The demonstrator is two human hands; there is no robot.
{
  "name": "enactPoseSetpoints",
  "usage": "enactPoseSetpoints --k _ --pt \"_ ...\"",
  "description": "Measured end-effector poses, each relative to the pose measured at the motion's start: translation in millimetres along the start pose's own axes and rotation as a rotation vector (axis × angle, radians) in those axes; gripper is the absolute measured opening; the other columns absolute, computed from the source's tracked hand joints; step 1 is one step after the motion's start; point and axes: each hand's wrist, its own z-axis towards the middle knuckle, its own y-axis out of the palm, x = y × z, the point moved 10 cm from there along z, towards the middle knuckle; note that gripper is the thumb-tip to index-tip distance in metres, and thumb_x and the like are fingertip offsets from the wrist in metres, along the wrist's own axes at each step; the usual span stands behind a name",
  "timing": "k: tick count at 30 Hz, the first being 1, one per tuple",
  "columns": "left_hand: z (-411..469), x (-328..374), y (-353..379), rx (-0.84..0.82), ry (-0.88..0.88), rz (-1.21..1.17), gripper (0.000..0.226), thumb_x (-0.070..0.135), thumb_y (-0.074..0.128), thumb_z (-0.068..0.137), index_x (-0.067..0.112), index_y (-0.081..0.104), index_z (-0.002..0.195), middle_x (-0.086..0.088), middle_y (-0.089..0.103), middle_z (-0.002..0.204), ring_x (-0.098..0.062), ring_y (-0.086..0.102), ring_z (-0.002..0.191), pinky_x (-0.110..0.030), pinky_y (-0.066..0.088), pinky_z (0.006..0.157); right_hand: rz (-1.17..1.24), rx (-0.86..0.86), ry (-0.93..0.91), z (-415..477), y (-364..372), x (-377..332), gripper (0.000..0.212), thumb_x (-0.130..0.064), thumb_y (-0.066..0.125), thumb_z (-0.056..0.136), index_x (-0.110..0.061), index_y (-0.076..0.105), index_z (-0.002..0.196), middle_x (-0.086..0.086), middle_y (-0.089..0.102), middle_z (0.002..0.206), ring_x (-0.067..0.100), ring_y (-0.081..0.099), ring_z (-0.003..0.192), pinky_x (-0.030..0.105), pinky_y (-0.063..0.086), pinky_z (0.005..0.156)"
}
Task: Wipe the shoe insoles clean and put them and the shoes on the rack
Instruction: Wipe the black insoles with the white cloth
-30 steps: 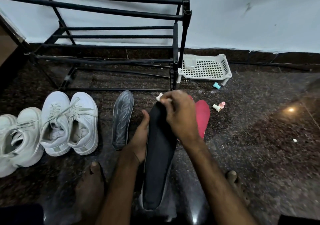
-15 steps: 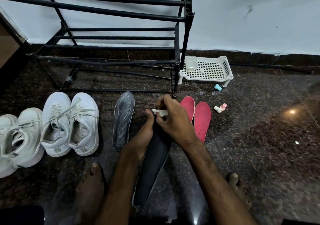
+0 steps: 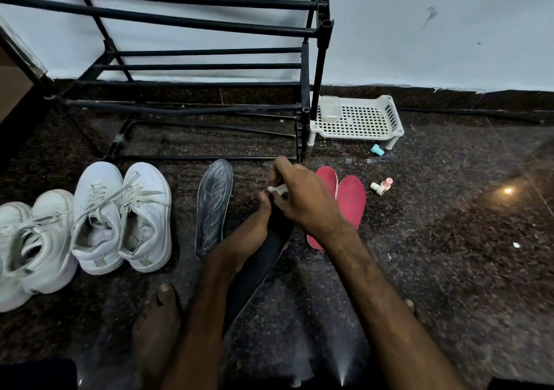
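Black insole (image 3: 257, 263) held slanting up over the floor, lower end between the bare feet. Left hand (image 3: 251, 224) wrapped round its upper part, thumb on the near edge. Right hand (image 3: 302, 200) pinches a small white wad (image 3: 277, 189) (probably a wipe, too small to tell) at the toe end. Insole looks thin, light and bendy, so it likely flops if gripped by one tip; best backed right behind the rubbed spot

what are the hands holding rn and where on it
The left hand grips the black insole near its upper end. The right hand pinches a small white wipe in its fingertips, at that same end of the insole.
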Motion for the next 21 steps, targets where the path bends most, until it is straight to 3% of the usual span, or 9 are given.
enactPoseSetpoints --k 2,4,6,9,11,14,16,19,21 --pt "3.4 -6.9 -0.9 0.007 -0.029 0.031 0.084 0.076 0.015 0.084 0.026 0.045 0.145 -0.010 0.057 0.138 -0.025 0.058 0.122 -0.040 0.046 0.102 -0.059 0.025 0.064 2.6 -4.5 15.2 0.028 -0.005 0.063 0.078 -0.015 0.045 0.097 0.005 0.060 0.084 0.027 0.055 0.080 0.037 0.041 0.063" --pt "0.6 -11.7 -2.5 0.043 -0.069 -0.095 0.085 0.076 0.017 0.084 0.021 0.053 0.138 -0.013 0.064 0.128 -0.026 0.065 0.111 -0.040 0.051 0.096 -0.033 0.104 0.135 -0.9 -17.5 33.2 0.026 -0.006 0.064 0.080 -0.016 0.047 0.097 0.002 0.061 0.084 0.024 0.058 0.079 0.035 0.044 0.064" --pt "1.4 -20.6 -5.0 0.071 -0.132 -0.311 0.087 0.075 0.020 0.086 0.011 0.062 0.128 -0.021 0.068 0.117 -0.030 0.068 0.100 -0.041 0.052 0.093 0.148 0.283 0.254 -15.2 -39.5 51.9 0.024 -0.008 0.068 0.083 -0.019 0.052 0.097 -0.004 0.064 0.086 0.013 0.062 0.079 0.026 0.048 0.066" --pt "16.5 -32.8 -9.8 0.117 -0.183 -0.537 0.093 0.076 0.025 0.087 0.000 0.063 0.124 -0.027 0.064 0.121 -0.035 0.066 0.102 -0.043 0.052 0.092 0.434 0.575 0.493 -56.4 -54.2 91.5 0.019 -0.005 0.070 0.083 -0.019 0.060 0.092 -0.009 0.065 0.079 -0.004 0.058 0.065 0.012 0.044 0.058" --pt "33.2 -42.8 -21.8 0.191 -0.199 -0.593 0.090 0.075 0.026 0.089 0.000 0.062 0.125 -0.025 0.063 0.124 -0.033 0.066 0.104 -0.042 0.053 0.092 0.529 0.492 0.661 -78.1 -17.6 121.2 0.011 -0.008 0.067 0.085 -0.019 0.066 0.085 -0.008 0.064 0.067 0.002 0.056 0.057 0.020 0.044 0.056" --pt "58.1 -56.1 -45.0 0.340 -0.231 -0.508 0.075 0.068 0.028 0.094 0.006 0.065 0.116 -0.015 0.070 0.112 -0.026 0.067 0.096 -0.035 0.053 0.086 0.713 0.227 0.849 -104.2 63.6 149.3 0.022 -0.012 0.064 0.090 -0.022 0.069 0.071 -0.009 0.062 0.059 0.012 0.052 0.054 0.026 0.039 0.057" --pt "76.1 -62.6 -57.7 0.388 -0.253 -0.469 0.074 0.068 0.028 0.094 0.007 0.065 0.115 -0.015 0.071 0.107 -0.027 0.067 0.098 -0.037 0.052 0.090 0.689 0.095 0.889 -115.7 96.4 154.4 0.032 -0.029 0.065 0.092 -0.018 0.063 0.062 -0.008 0.053 0.053 0.010 0.043 0.052 0.027 0.032 0.055" --pt "107.1 -81.0 -81.7 0.454 -0.276 -0.481 0.080 0.072 0.031 0.091 0.008 0.060 0.129 -0.017 0.064 0.126 -0.032 0.062 0.113 -0.046 0.049 0.099 0.679 -0.084 0.927 -125.4 126.2 149.8 0.048 -0.048 0.062 0.091 -0.008 0.062 0.066 0.000 0.047 0.055 0.012 0.040 0.052 0.026 0.030 0.051" --pt "126.5 -90.0 -92.7 0.486 -0.268 -0.519 0.080 0.073 0.032 0.091 0.010 0.057 0.133 -0.015 0.061 0.132 -0.031 0.061 0.114 -0.043 0.053 0.089 0.687 -0.155 0.932 -128.5 138.2 145.1 0.046 -0.048 0.063 0.090 -0.009 0.062 0.064 0.001 0.051 0.054 0.013 0.044 0.052 0.025 0.034 0.051"
